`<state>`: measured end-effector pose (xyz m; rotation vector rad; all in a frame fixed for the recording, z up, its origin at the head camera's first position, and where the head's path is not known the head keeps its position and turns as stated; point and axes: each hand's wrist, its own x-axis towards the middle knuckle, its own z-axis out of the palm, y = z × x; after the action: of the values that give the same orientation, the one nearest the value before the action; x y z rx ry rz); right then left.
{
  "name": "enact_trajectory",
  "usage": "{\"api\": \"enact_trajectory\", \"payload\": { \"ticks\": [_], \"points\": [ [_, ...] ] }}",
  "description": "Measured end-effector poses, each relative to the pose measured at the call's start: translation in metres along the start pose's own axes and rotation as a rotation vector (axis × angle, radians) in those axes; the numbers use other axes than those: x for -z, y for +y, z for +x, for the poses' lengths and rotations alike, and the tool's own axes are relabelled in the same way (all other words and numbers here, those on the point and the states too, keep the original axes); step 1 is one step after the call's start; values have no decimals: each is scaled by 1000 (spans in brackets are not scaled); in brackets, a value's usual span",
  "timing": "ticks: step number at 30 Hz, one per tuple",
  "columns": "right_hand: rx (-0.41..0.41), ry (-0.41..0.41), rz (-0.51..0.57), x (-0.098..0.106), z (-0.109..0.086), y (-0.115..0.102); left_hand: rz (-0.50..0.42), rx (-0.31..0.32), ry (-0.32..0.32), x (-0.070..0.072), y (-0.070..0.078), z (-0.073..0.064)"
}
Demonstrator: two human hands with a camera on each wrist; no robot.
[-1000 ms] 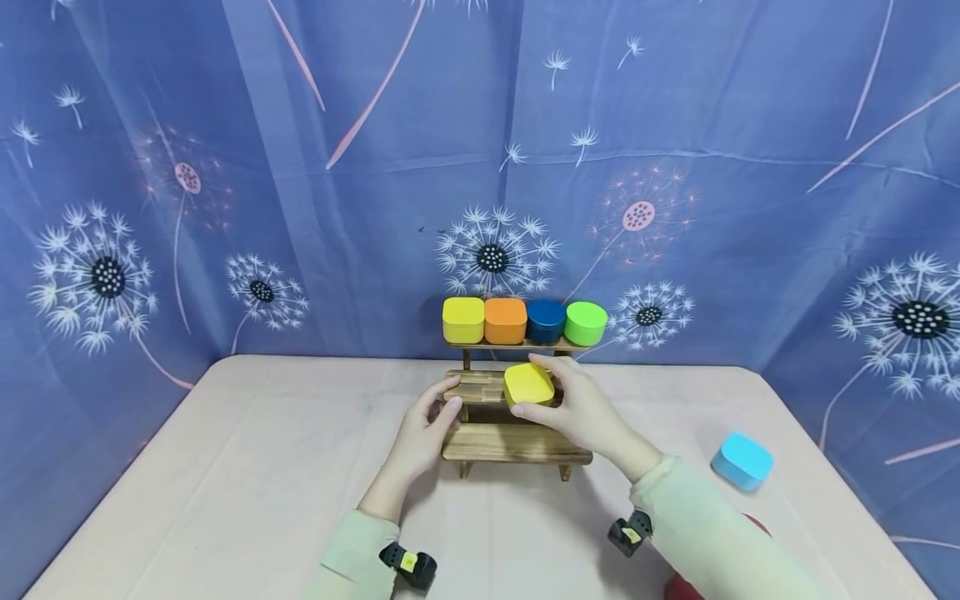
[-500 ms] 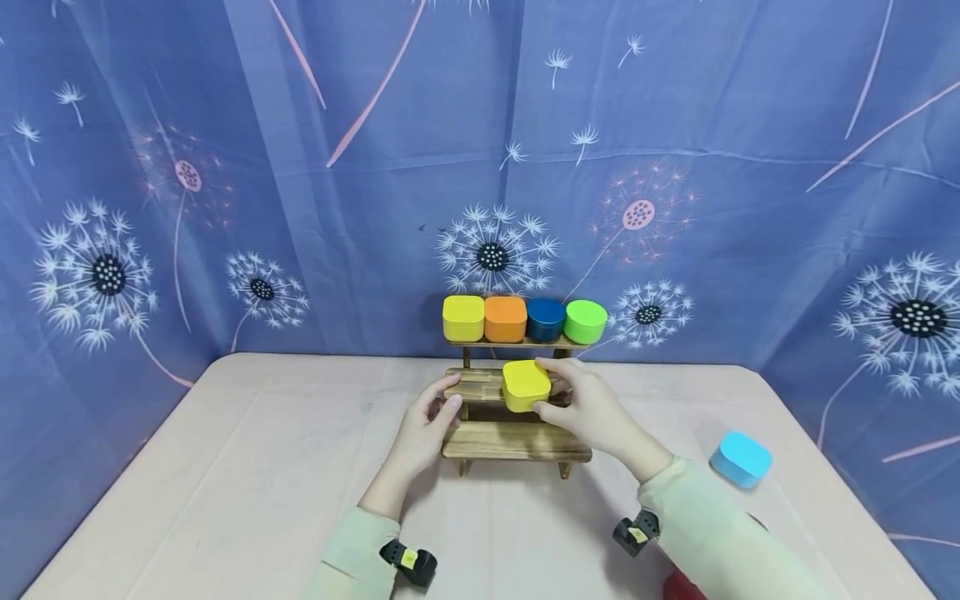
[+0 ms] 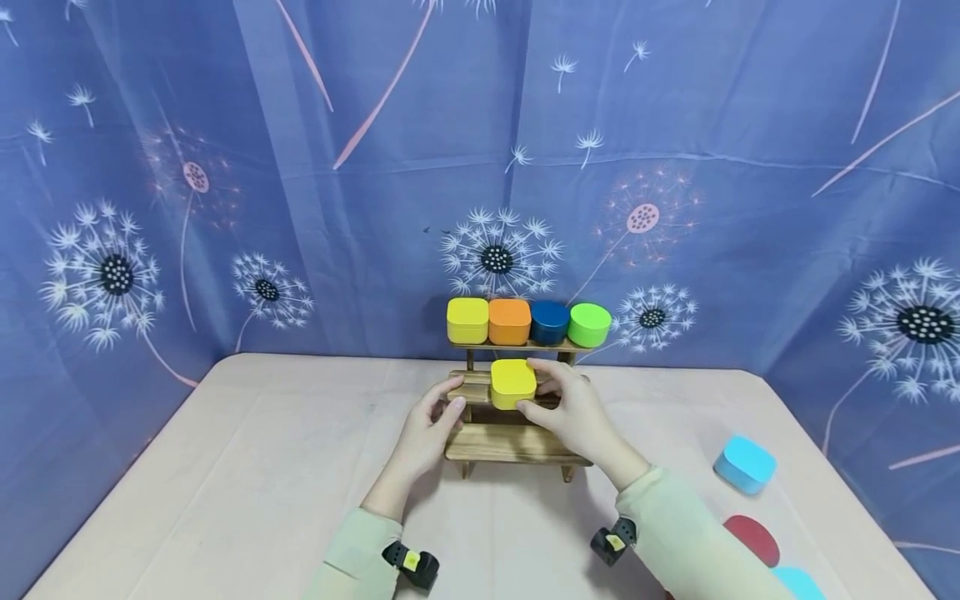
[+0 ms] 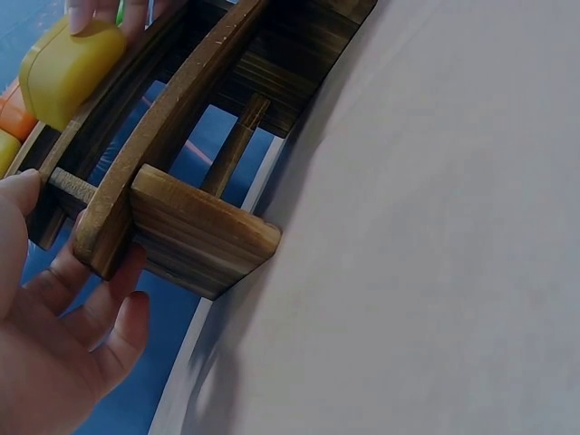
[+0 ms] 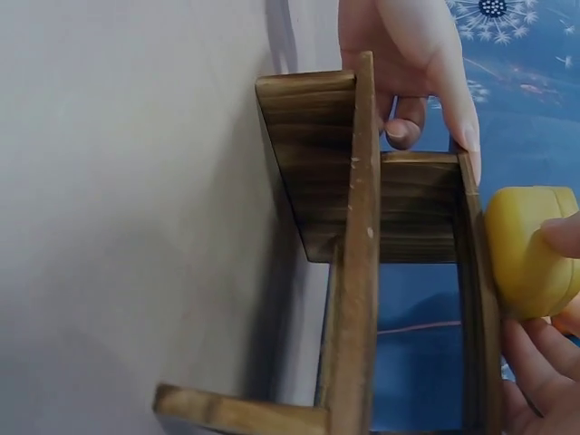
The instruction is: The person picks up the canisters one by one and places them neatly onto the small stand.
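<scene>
A three-tier wooden stand rises from the middle of the table. My right hand pinches a yellow rounded-square box between thumb and fingers, right at the middle tier. In the right wrist view, the yellow box sits close against that shelf's edge. My left hand grips the left end of the middle tier. Its thumb and fingers come round the wood in the left wrist view. On the top tier stand a second yellow box, an orange box, a dark blue round box and a green round box.
To the right on the table lies a light blue box. Nearer are a red round piece and another light blue piece, partly behind the right sleeve. A blue dandelion-print curtain hangs behind and at both sides.
My right hand has shifted the yellow box leftward along the middle tier, and the box has turned squarer to the front. The left hand keeps its place. More of the red piece shows.
</scene>
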<state>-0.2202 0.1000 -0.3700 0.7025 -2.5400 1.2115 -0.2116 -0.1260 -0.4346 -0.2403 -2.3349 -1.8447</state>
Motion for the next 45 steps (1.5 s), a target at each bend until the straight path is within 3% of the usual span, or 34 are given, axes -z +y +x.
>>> {"api": "enact_trajectory", "payload": {
  "ticks": [2, 10, 21, 26, 33, 45],
  "points": [
    [11, 22, 18, -3, -1, 2, 1, 5, 3, -1, 1, 0],
    [4, 60, 55, -9, -3, 6, 17, 12, -10, 2, 29, -9],
    [26, 93, 104, -16, -3, 12, 20, 20, -7, 5, 31, -9],
    [42, 132, 88, -20, -6, 16, 30, 8, -20, 4, 27, -8],
    [44, 175, 76, -23, -11, 19, 13, 23, -1, -1, -4, 2],
    [62, 235, -6, -27, -11, 18, 1, 17, 8, -2, -7, 4]
  ]
}}
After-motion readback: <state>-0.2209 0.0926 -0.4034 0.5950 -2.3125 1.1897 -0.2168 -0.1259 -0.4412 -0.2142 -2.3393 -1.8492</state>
